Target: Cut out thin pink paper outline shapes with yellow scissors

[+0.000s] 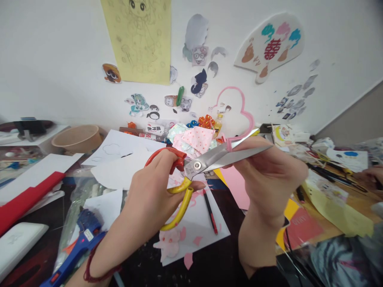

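I note the left hand (155,187) grasping red-and-yellow scissors (197,165), blades parted; right hand (269,175) grips a pink looped outline (250,118), its lower end at the blades.

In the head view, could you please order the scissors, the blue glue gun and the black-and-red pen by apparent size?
1. Scissors, largest
2. Blue glue gun
3. Black-and-red pen, smallest

Yellow sheet (146,59) cropped at top. Right hand (266,171): fingertips partly behind scissors (196,164); pivot marking too small to read. Co-worker's hand (372,175) cut by right edge.
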